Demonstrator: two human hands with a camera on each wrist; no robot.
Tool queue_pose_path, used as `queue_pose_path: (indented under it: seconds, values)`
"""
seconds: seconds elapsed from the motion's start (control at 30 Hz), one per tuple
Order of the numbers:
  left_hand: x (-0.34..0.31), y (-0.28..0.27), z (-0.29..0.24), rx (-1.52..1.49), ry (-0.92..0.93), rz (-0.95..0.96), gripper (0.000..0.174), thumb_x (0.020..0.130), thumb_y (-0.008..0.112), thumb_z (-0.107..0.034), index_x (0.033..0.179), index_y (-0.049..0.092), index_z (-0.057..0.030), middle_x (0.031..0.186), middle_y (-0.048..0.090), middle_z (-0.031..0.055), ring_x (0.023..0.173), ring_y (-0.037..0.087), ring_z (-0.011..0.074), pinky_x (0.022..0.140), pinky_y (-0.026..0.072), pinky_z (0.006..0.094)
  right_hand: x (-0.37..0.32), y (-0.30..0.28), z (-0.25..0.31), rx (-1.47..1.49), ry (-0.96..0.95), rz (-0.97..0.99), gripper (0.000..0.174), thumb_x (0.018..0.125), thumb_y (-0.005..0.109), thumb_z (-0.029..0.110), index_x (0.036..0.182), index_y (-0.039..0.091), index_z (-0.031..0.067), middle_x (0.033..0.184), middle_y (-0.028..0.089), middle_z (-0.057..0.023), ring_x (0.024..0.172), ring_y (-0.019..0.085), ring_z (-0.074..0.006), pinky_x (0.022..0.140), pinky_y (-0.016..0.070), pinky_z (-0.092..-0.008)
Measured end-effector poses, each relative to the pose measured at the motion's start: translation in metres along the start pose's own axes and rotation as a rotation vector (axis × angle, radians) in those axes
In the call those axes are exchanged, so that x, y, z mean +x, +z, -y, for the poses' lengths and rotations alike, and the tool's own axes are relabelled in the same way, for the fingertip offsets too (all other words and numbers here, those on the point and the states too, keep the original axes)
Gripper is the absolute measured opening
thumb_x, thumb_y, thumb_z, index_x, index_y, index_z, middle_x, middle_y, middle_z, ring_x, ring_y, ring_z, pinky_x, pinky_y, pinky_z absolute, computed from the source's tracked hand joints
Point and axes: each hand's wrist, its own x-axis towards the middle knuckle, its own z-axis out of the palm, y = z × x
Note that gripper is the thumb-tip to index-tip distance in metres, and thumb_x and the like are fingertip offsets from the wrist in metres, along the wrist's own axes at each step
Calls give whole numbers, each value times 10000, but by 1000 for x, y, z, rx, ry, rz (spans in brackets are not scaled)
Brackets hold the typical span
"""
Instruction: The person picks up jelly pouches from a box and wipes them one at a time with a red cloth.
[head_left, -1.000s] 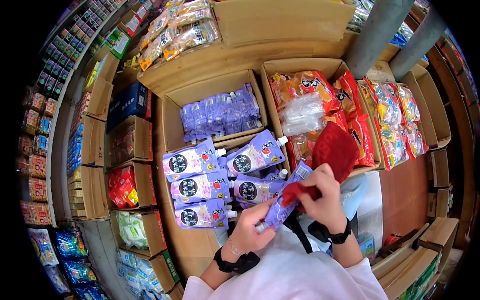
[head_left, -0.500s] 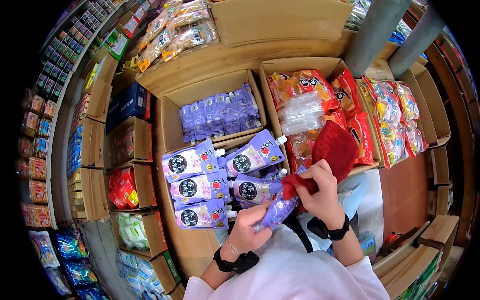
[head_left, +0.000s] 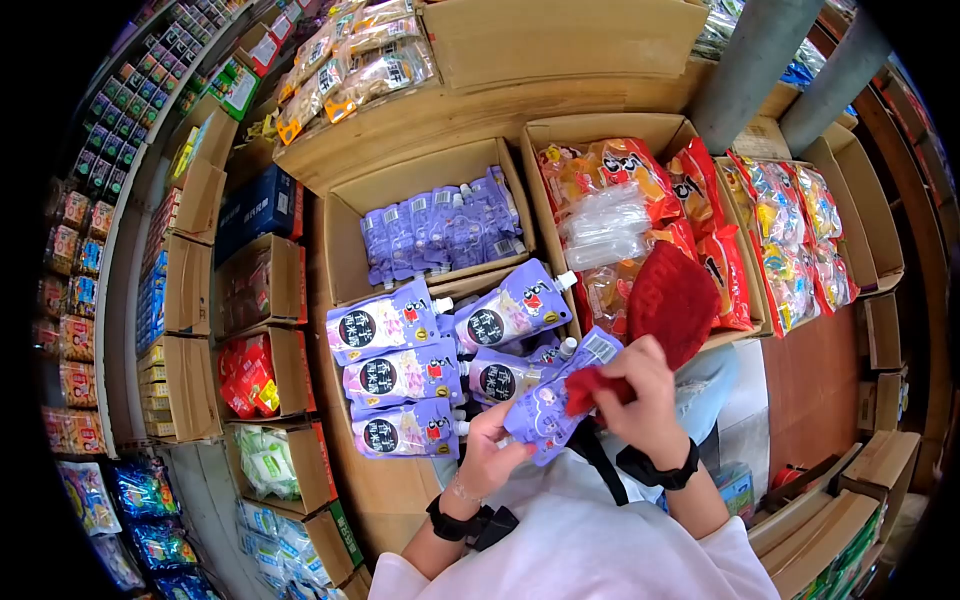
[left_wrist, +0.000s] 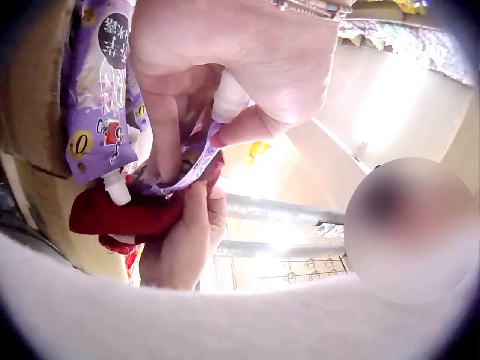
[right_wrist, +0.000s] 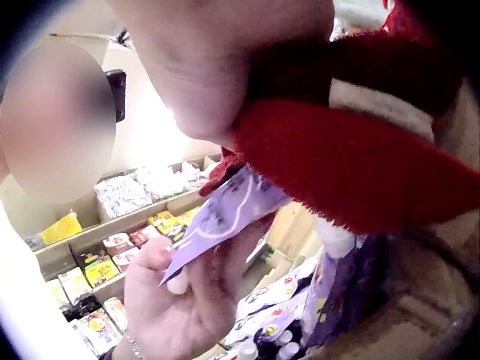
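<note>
A purple spouted drink pouch is held slantwise before the body, its printed face and a barcode showing. My left hand grips its lower end; in the left wrist view the white cap sits between thumb and fingers, and the thumb presses the pouch edge. My right hand grips a dark red cloth, bunched against the pouch, while the loose part hangs beyond the knuckles. Close by, similar taro pouches lie in rows, caps to the right.
An open carton behind holds more purple pouches. To its right, another carton contains red snack bags and a clear plastic bundle. Grey posts rise at the back right. Boxed goods line the left side.
The cloth moved up over the pouch's barcode end, then back down, uncovering the barcode. The pouch has turned to show more of its face, and the left hand's hold on its lower end shifted.
</note>
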Motion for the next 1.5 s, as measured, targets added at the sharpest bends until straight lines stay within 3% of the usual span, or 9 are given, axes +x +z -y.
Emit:
queue_pose_path:
  seconds: [0.17,0.37,0.67,0.9,1.1,1.2,1.4,1.43,1.5]
  values:
    - [-5,-3,8,-87,-28,-46,462,788,630,4,1245,584,43,1148,654,71,1042,618,142,947,473,320,5,-5,-5,8,171,-188,219,643,741,-63,796,604,12,765,614,-109,752,557,-297,674,466,-370]
    - [3,18,-7,-44,-62,5,470,819,653,12,1278,556,30,1201,618,67,1091,590,135,961,470,308,-3,7,40,27,-197,112,286,566,754,14,827,661,84,771,614,-34,790,554,-256,757,435,-387]
    - [-8,10,1,-126,-52,-51,444,774,680,-25,1210,609,20,1116,665,56,1053,615,147,961,461,324,3,3,-5,-14,136,-152,231,628,743,-33,795,603,44,759,596,-88,768,540,-290,705,449,-385]
    - [-5,7,5,-378,-71,-74,522,717,629,1,1236,590,41,1139,665,95,1063,628,183,968,467,341,-9,4,18,35,-156,66,297,550,763,-4,815,649,69,765,600,-40,779,546,-260,720,410,-383]
    - [-7,4,-5,-552,-101,-101,602,675,597,29,1274,554,73,1207,652,143,1095,637,236,989,472,378,-2,-3,-10,-55,102,-157,261,608,739,-47,812,595,25,774,593,-99,796,544,-305,739,440,-387]
    - [-12,-2,-10,-469,-37,-158,596,704,617,8,1291,544,73,1195,655,132,1098,629,221,997,461,371,-2,-8,-17,24,145,-193,224,677,744,-59,823,587,7,777,583,-105,758,544,-279,694,453,-343]
    - [-34,-27,-65,364,251,-387,287,826,682,-15,1097,594,22,1153,666,111,990,625,154,863,473,285,-14,-11,-33,214,253,-254,215,772,735,-57,851,543,-2,816,505,-67,735,512,-154,666,423,-261]
    - [-32,-22,-82,524,271,-408,176,882,654,-29,1043,592,7,1027,635,49,941,560,68,779,472,268,-14,-10,-33,228,265,-257,217,773,736,-55,851,540,-2,815,504,-67,732,510,-154,665,421,-259]
    - [-24,-16,-100,772,235,-522,140,854,682,7,974,610,15,986,646,67,909,603,121,755,493,285,-14,-9,-34,257,288,-264,222,776,738,-52,851,535,-2,813,502,-66,725,507,-153,663,416,-254]
